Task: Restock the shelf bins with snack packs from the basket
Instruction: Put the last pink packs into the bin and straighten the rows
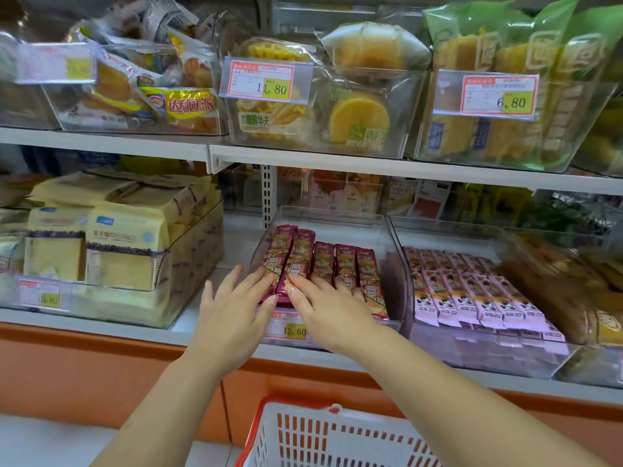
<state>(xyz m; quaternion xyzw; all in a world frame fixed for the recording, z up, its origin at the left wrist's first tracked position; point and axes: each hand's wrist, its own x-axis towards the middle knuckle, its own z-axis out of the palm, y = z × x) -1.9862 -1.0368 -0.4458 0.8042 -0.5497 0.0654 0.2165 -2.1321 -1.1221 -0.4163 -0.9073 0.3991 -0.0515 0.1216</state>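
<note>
Several dark red snack packs (340,264) lie side by side in a clear shelf bin (387,227) on the lower shelf. Two of them at the left (291,251) sit tilted up above the others. My left hand (232,311) is at the bin's front left, its straight fingers touching the near ends of the leftmost packs. My right hand (327,308) lies flat over the packs' near ends, fingers straight and pointing up-left. The white basket with a red rim (323,436) stands below, near the bottom edge; its contents are hidden.
A second clear bin (573,355) to the right holds several pink snack packs (472,294). Yellow bread packs (118,244) fill the bin on the left. The upper shelf (303,156) carries bins of cakes and waffles with price tags. An orange counter front (84,372) runs below.
</note>
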